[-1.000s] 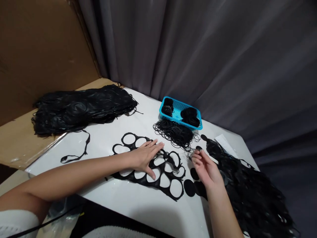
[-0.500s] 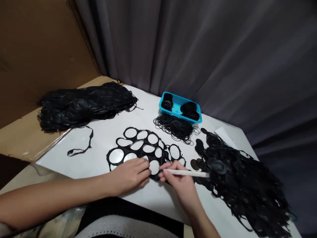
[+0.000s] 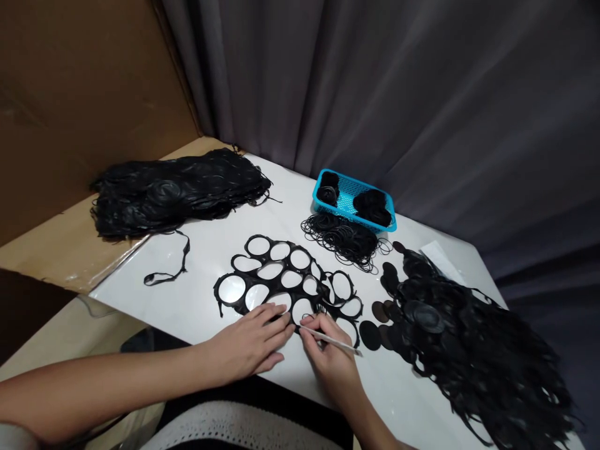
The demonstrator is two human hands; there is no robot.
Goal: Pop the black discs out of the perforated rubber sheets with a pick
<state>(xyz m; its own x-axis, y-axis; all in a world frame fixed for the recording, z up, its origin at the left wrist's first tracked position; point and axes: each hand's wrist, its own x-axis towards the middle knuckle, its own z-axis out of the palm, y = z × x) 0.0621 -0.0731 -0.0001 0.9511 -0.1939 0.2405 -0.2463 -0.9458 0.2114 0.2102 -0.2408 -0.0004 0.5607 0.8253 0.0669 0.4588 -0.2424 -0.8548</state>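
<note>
A flat black rubbery sheet full of round holes (image 3: 241,303) lies on the white tabletop in front of me. My left hand (image 3: 257,342) rests on its near edge, fingers stretched out and lying flat. Just to the right, my right hand (image 3: 330,356) pinches a thin white pen-like stick (image 3: 335,342), its tip close to the sheet's near edge. Thin black loops (image 3: 321,309) show beside the right fingertips; whether they are held is unclear. Both hands hide part of the sheet.
Behind the sheet lie many thin black rings (image 3: 344,237), against a blue basket (image 3: 354,217) holding more. A stack of black sheets (image 3: 178,194) sits back left, near a loose black strip (image 3: 185,256). On the right, a large black scrap heap (image 3: 482,362) adjoins several black discs (image 3: 370,335).
My left fingers have gone from curled to stretched out flat. The white stick's back end has swung down toward me. Thin loops now show by my right fingertips. The whole view has shifted slightly.
</note>
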